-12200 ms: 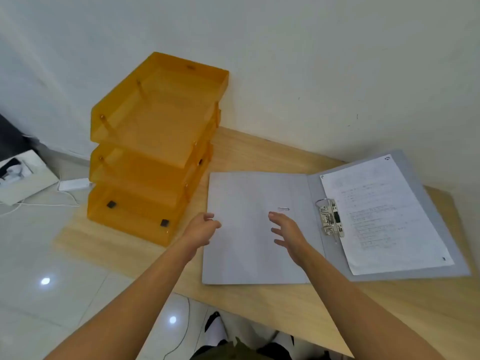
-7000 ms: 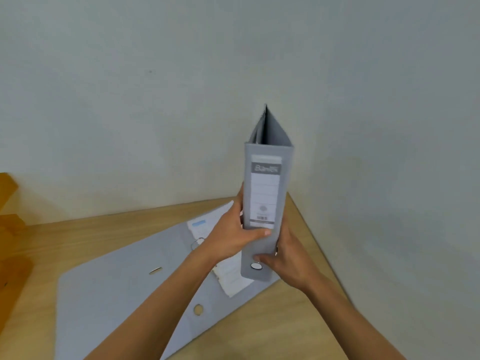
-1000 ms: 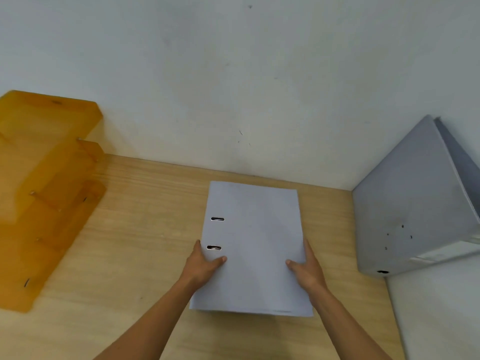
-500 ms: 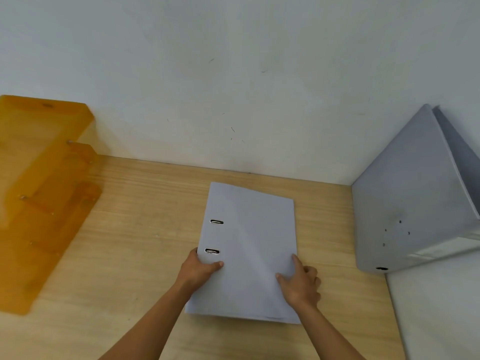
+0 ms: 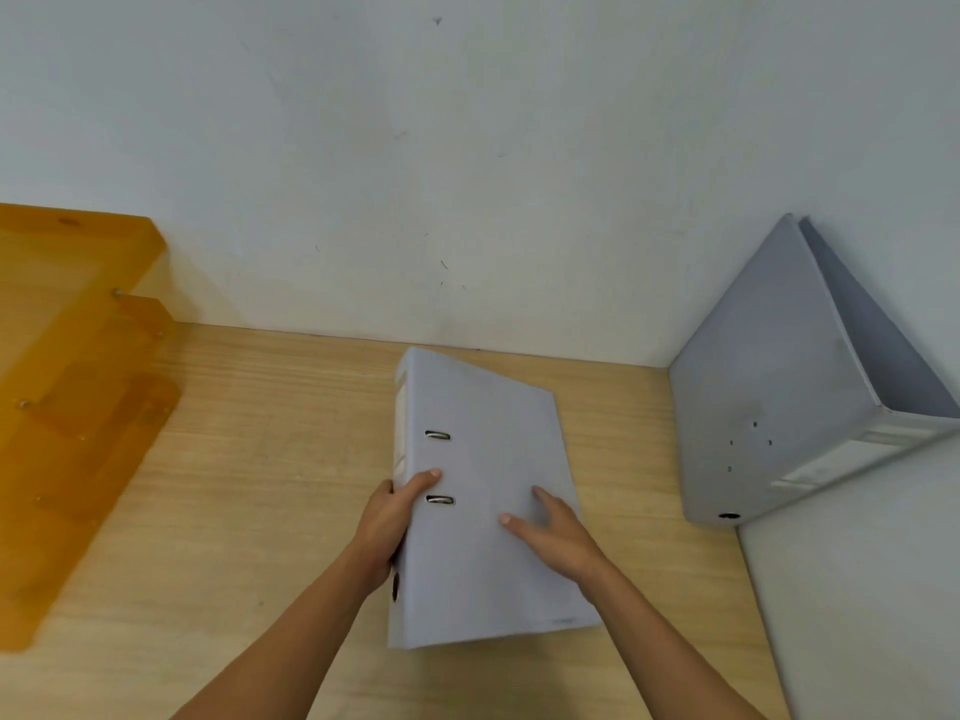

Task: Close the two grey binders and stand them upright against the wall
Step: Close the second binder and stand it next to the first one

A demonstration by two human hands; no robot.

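A closed grey binder (image 5: 483,449) sits mid-table, its spine side tipped up off the wood on the left. My left hand (image 5: 387,522) grips that spine, thumb on the cover by the lower metal ring slot. My right hand (image 5: 556,532) lies flat on the cover, fingers spread. The other grey binder (image 5: 769,387) stands on end in the right corner, leaning against the side wall, covers slightly splayed at the top.
An orange three-tier paper tray (image 5: 78,387) stands at the left against the back wall (image 5: 467,174). The wooden table (image 5: 249,485) ends at the side wall (image 5: 857,589) on the right.
The binder lay flat under both hands a second ago. Its left spine edge has since lifted off the table, and my right hand has slid from the right edge onto the cover.
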